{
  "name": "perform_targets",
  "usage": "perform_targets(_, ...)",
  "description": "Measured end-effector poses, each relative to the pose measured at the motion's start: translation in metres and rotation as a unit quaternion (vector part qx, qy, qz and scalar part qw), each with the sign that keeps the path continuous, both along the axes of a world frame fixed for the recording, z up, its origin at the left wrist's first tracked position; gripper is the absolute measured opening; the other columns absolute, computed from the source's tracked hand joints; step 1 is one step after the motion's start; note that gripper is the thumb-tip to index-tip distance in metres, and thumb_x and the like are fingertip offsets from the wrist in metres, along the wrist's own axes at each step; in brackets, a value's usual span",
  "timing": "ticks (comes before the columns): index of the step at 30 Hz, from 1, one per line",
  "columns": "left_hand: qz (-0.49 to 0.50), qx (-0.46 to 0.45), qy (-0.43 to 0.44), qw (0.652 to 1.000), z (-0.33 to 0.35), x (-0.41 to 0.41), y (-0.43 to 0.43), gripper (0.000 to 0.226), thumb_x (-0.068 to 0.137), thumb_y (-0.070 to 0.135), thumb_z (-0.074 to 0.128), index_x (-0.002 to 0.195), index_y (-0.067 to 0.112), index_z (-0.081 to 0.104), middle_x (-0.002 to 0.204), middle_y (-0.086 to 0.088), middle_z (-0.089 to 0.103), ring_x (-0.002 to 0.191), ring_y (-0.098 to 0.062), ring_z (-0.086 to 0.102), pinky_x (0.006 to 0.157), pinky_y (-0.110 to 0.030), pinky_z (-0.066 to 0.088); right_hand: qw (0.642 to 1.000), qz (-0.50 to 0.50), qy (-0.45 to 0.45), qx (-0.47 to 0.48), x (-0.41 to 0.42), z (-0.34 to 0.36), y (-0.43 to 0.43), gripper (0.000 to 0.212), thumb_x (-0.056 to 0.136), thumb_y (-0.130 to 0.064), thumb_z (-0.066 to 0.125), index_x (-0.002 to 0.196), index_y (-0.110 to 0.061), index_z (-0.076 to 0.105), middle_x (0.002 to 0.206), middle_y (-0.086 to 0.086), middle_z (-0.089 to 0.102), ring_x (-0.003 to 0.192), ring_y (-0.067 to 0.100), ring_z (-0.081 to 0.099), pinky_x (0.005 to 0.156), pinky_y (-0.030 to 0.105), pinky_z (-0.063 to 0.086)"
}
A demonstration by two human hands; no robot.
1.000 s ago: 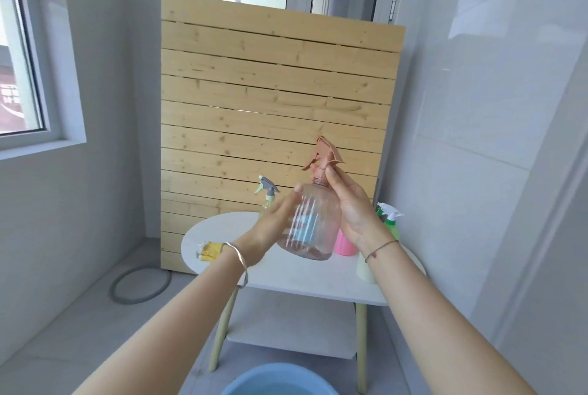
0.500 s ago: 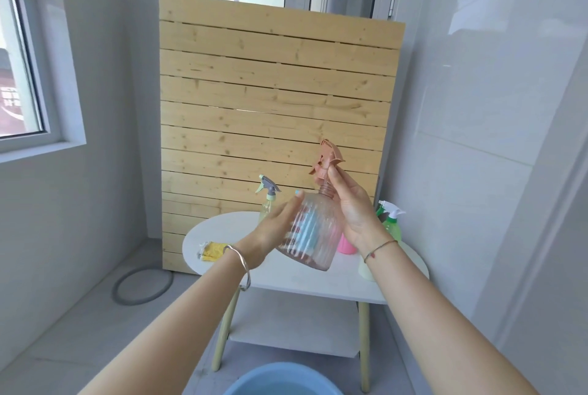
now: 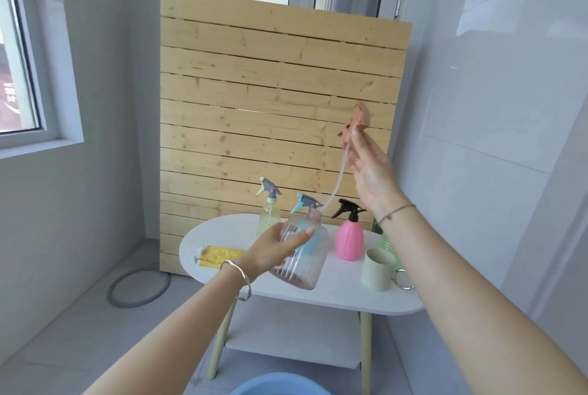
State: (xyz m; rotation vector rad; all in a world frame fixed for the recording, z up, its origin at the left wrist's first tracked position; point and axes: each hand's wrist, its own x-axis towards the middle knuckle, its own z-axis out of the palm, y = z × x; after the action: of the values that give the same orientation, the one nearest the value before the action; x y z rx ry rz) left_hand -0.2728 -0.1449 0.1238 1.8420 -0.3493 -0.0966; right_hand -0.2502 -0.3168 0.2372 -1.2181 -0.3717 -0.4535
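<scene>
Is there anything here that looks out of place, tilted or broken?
Yes. The clear bottle, gripped by the left hand, is tilted and has no top: the right hand holds its pink spray head high above, with the tube reaching down to the neck. No spill shows.

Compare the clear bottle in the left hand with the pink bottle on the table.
The clear bottle is see-through and tilted in the left hand; the pink bottle is opaque and stands upright on the white table. The clear bottle's peach spray head is off, held up by the right hand with its tube trailing to the neck; the pink bottle's black trigger head sits in place. Both are spray bottles.
</scene>
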Motion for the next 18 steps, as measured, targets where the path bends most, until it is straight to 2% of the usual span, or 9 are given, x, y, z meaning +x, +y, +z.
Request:
perform_targets(2, 0.018, 0.004, 0.012, 1.000, -0.011, 0.010, 0.006, 0.041, 0.083, 0.063, 0.059, 0.109, 0.031, 0.056, 0.118, 0.000, 0.065, 0.102, -0.013, 0.063, 0.077, -0.024, 0.051, 0.999, -0.016, -0.018, -0.027, 0.011, 0.018, -0.005, 0.013, 0.087, -0.032, 0.065, 0.080, -0.025, 0.074, 0.086, -0.008, 0.063, 0.092, 0.015, 0.052, 0.090, 0.026, 0.040)
perform_targets(3, 0.027, -0.001, 0.018, 0.999, -0.016, 0.015, 0.009, 0.047, 0.081, 0.065, 0.060, 0.111, 0.029, 0.056, 0.118, 0.001, 0.065, 0.101, -0.011, 0.062, 0.074, -0.022, 0.050, 0.998, -0.030, -0.017, -0.047, 0.017, 0.024, -0.006, 0.011, 0.087, -0.030, 0.066, 0.081, -0.024, 0.074, 0.085, -0.008, 0.064, 0.090, 0.013, 0.056, 0.093, 0.025, 0.042)
perform_targets(5, 0.044, -0.018, 0.024, 0.999, -0.022, 0.025, 0.013, 0.064, 0.071, 0.071, 0.058, 0.116, 0.025, 0.055, 0.116, 0.002, 0.064, 0.101, -0.011, 0.062, 0.073, -0.022, 0.051, 0.994, -0.060, -0.011, -0.091, 0.028, 0.028, -0.006, 0.006, 0.087, -0.026, 0.068, 0.085, -0.024, 0.073, 0.082, -0.006, 0.067, 0.084, 0.008, 0.061, 0.087, 0.017, 0.047)
perform_targets(7, 0.059, -0.043, 0.020, 0.997, -0.024, 0.031, 0.014, 0.070, 0.069, 0.073, 0.058, 0.118, 0.024, 0.055, 0.114, 0.002, 0.065, 0.102, -0.011, 0.062, 0.074, -0.023, 0.051, 0.986, -0.081, 0.004, -0.144, 0.037, 0.020, -0.004, 0.004, 0.087, -0.020, 0.068, 0.085, -0.021, 0.071, 0.084, -0.004, 0.070, 0.079, 0.006, 0.061, 0.080, 0.011, 0.049)
perform_targets(10, 0.082, -0.080, -0.001, 0.993, -0.031, 0.042, 0.016, 0.066, 0.071, 0.072, 0.061, 0.116, 0.023, 0.057, 0.113, 0.002, 0.066, 0.102, -0.012, 0.063, 0.081, -0.027, 0.053, 0.968, -0.068, 0.056, -0.234, 0.059, -0.021, -0.006, 0.011, 0.086, -0.017, 0.068, 0.092, -0.009, 0.072, 0.081, -0.001, 0.070, 0.071, 0.001, 0.062, 0.076, 0.012, 0.047)
perform_targets(13, 0.093, -0.097, -0.003, 0.991, -0.046, 0.061, 0.018, 0.065, 0.068, 0.070, 0.063, 0.113, 0.023, 0.058, 0.112, 0.000, 0.067, 0.104, -0.017, 0.065, 0.092, -0.036, 0.054, 0.931, -0.049, 0.115, -0.343, 0.083, -0.084, -0.010, 0.015, 0.085, -0.022, 0.071, 0.094, -0.011, 0.074, 0.083, 0.006, 0.073, 0.070, 0.000, 0.063, 0.073, 0.013, 0.046)
perform_targets(15, 0.106, -0.094, 0.001, 0.990, -0.059, 0.071, 0.019, 0.065, 0.067, 0.069, 0.065, 0.112, 0.022, 0.058, 0.109, 0.002, 0.066, 0.103, -0.014, 0.064, 0.093, -0.036, 0.052, 0.908, -0.042, 0.134, -0.396, 0.098, -0.123, -0.011, 0.014, 0.083, -0.024, 0.073, 0.089, -0.012, 0.076, 0.085, 0.011, 0.074, 0.074, 0.008, 0.063, 0.079, 0.024, 0.049)
perform_targets(18, 0.131, -0.075, 0.003, 0.989, -0.083, 0.084, 0.020, 0.064, 0.066, 0.069, 0.067, 0.107, 0.021, 0.058, 0.101, 0.006, 0.066, 0.095, -0.008, 0.062, 0.086, -0.029, 0.050, 0.870, -0.042, 0.168, -0.461, 0.124, -0.173, -0.011, 0.024, 0.078, -0.032, 0.076, 0.080, -0.008, 0.076, 0.078, 0.007, 0.074, 0.075, 0.015, 0.066, 0.086, 0.039, 0.051)
